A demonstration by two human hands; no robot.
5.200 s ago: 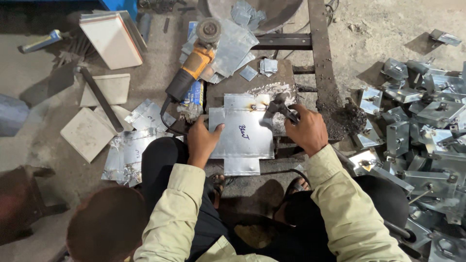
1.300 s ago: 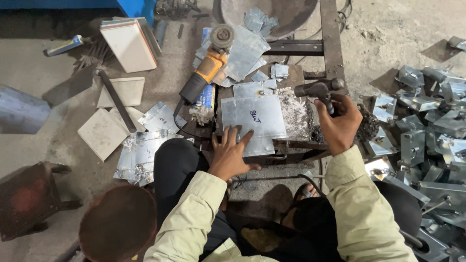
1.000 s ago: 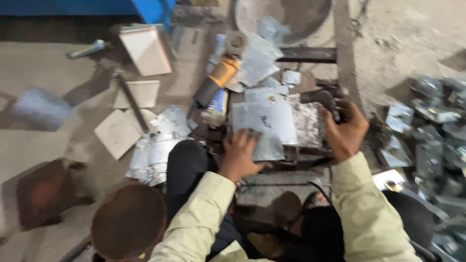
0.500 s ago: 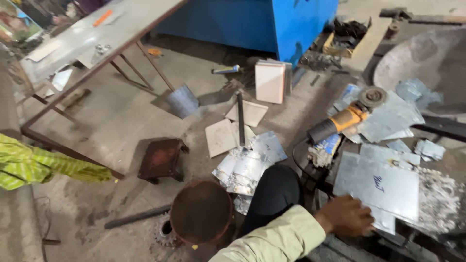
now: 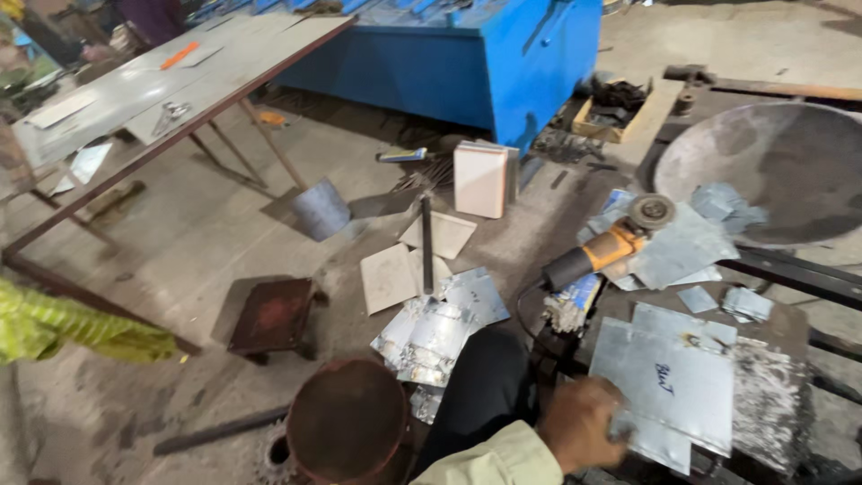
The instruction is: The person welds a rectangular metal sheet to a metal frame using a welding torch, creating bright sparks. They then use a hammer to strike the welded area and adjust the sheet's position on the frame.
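A worker's left hand (image 5: 582, 422) presses down on the near left corner of a galvanised metal sheet (image 5: 669, 377) that lies flat on a dark work block, with smaller offcuts overlapping its edges. The fingers are blurred by motion; they look laid on the sheet's edge, but whether they are spread flat or curled around it cannot be told. The right hand is out of the frame.

The sheet's cut edges sit right under the bare fingertips, so a slip along them could open the skin. An orange angle grinder (image 5: 609, 247) rests just beyond the fingers, its disc lying on more offcuts and its cable trailing toward the worker's knee; a snagged cord could drag it off. A pale rough patch (image 5: 765, 404) of grit or filings lies to the right of the sheet.

The worker's trunk is cut off at the bottom edge, and a round rusty stool top (image 5: 346, 422) hides the floor beside the leg.
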